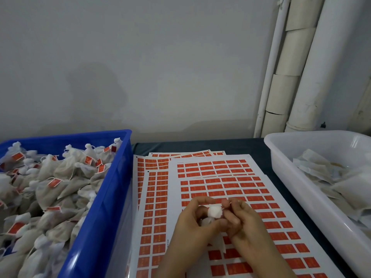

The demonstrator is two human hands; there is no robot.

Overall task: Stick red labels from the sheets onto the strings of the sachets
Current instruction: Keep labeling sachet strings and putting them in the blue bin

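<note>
Both the left hand [192, 220] and right hand [244, 222] are pinching a white sachet [214, 211] with curled fingers, over label sheets [220, 178].

Blue crate [120, 161] filled with off-white, semi-sheer sachets [50, 189], several carrying red labels [54, 181] with faint paler print. White sheets [174, 173] bear a regular grid of red rectangular stickers [236, 185] in rows and columns, separated by narrow white gaps; small black dots mark some sheet corners. The central sachet [214, 211] is bright white. The table cover [251, 147] is dark navy. The tub [301, 187] is translucent white; its pouches [351, 183] are cream, one showing a tan patch. Wall [160, 67] pale grey; pipes [313, 77] off-white, scuffed.
</note>
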